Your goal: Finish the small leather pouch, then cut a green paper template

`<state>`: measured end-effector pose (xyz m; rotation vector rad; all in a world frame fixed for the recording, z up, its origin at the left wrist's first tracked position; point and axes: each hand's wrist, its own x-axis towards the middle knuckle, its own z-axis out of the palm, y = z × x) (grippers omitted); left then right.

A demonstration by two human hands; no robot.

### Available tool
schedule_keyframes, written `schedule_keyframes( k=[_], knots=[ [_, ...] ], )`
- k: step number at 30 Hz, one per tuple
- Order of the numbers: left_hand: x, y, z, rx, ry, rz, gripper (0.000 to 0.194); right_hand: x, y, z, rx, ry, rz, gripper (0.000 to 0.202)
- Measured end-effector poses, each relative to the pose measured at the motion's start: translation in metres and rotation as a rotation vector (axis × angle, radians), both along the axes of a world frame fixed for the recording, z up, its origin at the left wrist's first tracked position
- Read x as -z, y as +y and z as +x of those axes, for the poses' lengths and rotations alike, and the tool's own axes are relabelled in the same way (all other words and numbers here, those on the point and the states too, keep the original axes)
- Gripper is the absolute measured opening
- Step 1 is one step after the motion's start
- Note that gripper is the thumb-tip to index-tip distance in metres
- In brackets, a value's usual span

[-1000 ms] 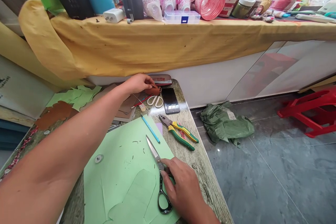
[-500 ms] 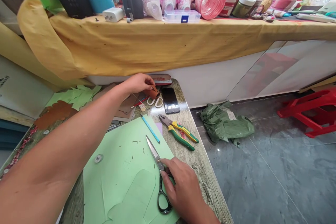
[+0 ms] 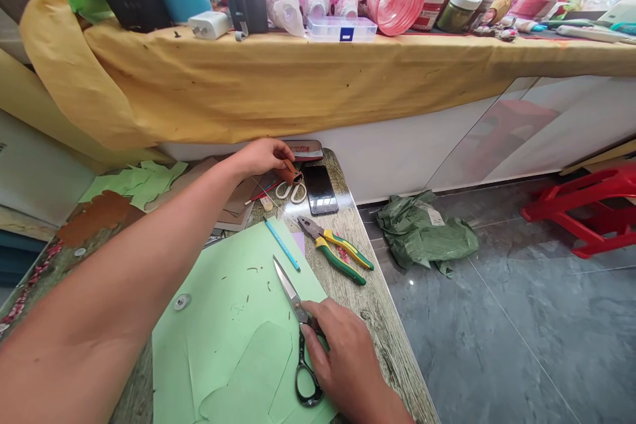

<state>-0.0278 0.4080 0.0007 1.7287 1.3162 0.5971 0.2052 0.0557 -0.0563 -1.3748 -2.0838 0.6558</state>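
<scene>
My left hand (image 3: 271,156) reaches to the far end of the table, its fingers closed on a small brown piece (image 3: 289,172) near white-handled scissors (image 3: 291,192). Black-handled scissors (image 3: 297,308) lie on a light green sheet (image 3: 218,318), blades pointing away. My right hand (image 3: 342,344) grips them around the pivot and upper handle; one handle loop shows beside the thumb. A cut green shape (image 3: 258,364) rests on the sheet, along with a small round disc (image 3: 181,302) and a few dark scraps.
Pliers (image 3: 338,248), a blue pen (image 3: 282,245) and a phone (image 3: 320,190) lie on the table (image 3: 397,344). Green scraps (image 3: 144,179) and a brown piece (image 3: 94,217) are at the left. Behind stands a cloth-covered shelf (image 3: 238,93); a green bag (image 3: 424,228) and red stool (image 3: 586,209) are on the floor.
The whole view has shifted slightly, with things appearing a little further left. Both hands keep their grips with little visible movement.
</scene>
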Motion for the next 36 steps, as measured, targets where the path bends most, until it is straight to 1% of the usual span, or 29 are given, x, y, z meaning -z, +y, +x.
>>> schedule_keyframes(
  k=[4, 9, 11, 14, 16, 19, 21, 25, 30, 36],
  knots=[
    [-0.004, -0.005, -0.003, 0.020, 0.005, -0.010, 0.038, 0.001, 0.000, 0.000, 0.000, 0.000, -0.003, 0.028],
    [-0.010, -0.012, -0.004, 0.104, -0.021, -0.145, 0.046, 0.001, 0.000, 0.000, -0.001, 0.007, 0.004, 0.028],
    [-0.011, -0.013, -0.004, 0.145, 0.020, -0.139, 0.042, 0.001, 0.000, 0.000, -0.004, 0.008, 0.004, 0.028],
    [-0.012, -0.010, -0.004, 0.169, 0.132, -0.043, 0.030, 0.001, 0.000, 0.000, -0.004, 0.008, -0.003, 0.028],
    [-0.012, -0.007, -0.002, 0.137, 0.188, 0.045, 0.025, 0.001, 0.000, 0.000, -0.004, 0.004, -0.006, 0.028],
    [-0.012, -0.002, 0.002, 0.061, 0.190, 0.121, 0.025, 0.002, 0.000, 0.000, -0.006, 0.004, -0.009, 0.029],
    [-0.011, 0.001, 0.006, 0.036, 0.180, 0.126, 0.026, 0.002, 0.000, 0.000, -0.005, 0.006, -0.011, 0.029],
    [-0.007, 0.007, 0.011, 0.002, 0.227, 0.145, 0.025, 0.000, 0.000, 0.000, -0.006, 0.002, -0.010, 0.030],
    [0.000, 0.011, 0.012, -0.014, 0.223, 0.148, 0.027, -0.001, 0.000, 0.001, -0.008, 0.000, -0.012, 0.030],
    [-0.001, 0.012, 0.010, -0.048, 0.271, 0.180, 0.025, 0.000, -0.001, 0.002, -0.009, 0.000, -0.012, 0.031]
  ],
)
